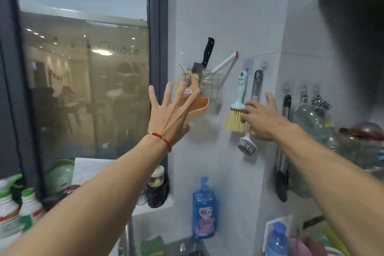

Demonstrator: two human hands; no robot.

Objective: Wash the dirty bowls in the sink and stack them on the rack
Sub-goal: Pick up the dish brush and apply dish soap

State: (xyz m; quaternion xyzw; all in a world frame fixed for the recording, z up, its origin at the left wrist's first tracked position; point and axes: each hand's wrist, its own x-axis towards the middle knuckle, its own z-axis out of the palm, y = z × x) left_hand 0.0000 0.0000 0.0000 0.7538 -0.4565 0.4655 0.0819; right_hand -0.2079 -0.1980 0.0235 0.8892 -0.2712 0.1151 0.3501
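Bowls are barely in view: only some pinkish rims point(299, 245) show at the bottom right corner, beside a blue-capped bottle point(277, 241), too cropped to tell more. Both arms reach up toward the tiled wall point(228, 16). The left hand point(170, 114), a red string bracelet point(162, 138) on its wrist, is spread wide with straight fingers point(166, 94), holding nothing, in front of an orange holder point(199, 106) and a wire basket point(209, 85) with a black-handled knife point(204, 56). The right hand point(261, 118) has loosely curled fingers point(248, 108) at the hanging brushes: a pale blue brush point(239, 97) and a grey-handled scrubber point(248, 143); whether it grips one I cannot tell. A blue soap bottle point(204, 210) stands below.
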